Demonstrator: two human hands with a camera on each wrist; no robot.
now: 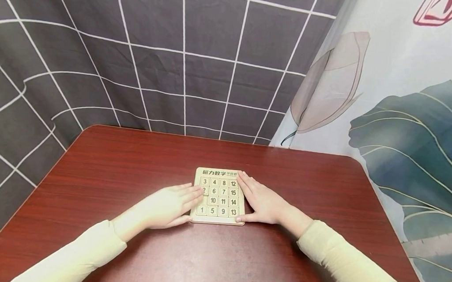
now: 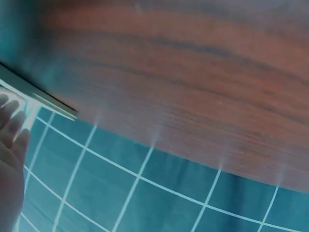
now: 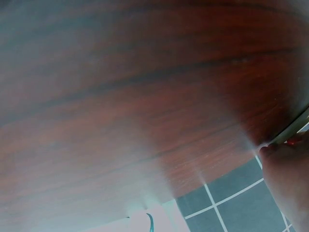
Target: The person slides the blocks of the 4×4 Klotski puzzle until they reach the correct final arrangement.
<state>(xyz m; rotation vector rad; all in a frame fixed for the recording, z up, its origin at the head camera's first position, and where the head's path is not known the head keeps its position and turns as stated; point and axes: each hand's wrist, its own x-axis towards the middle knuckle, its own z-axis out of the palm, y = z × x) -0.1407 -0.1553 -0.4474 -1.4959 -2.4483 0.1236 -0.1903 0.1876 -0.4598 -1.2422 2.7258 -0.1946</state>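
A pale wooden number slide puzzle [image 1: 216, 218] lies flat on the table, its numbered tiles in a square frame under a printed heading. An empty slot shows in the left column, below the 2 tile [image 1: 204, 191]. My left hand [image 1: 167, 205] reaches in from the left with straight fingers; a fingertip overlaps the 2 tile, and the thumb lies by the lower left corner. Along the right edge rests my right hand [image 1: 266, 202], fingers extended to the upper corner and thumb on the lower one. The wrist views catch only the puzzle's side edge [image 2: 48, 100] and part of each hand.
The reddish-brown wooden table [image 1: 136, 160] runs back to a dark grey curtain with white grid lines [image 1: 148, 64]. A pale curtain with leaf prints [image 1: 402, 124] hangs at the right. Both forearms, in cream sleeves [image 1: 82, 249], extend over the table's front part.
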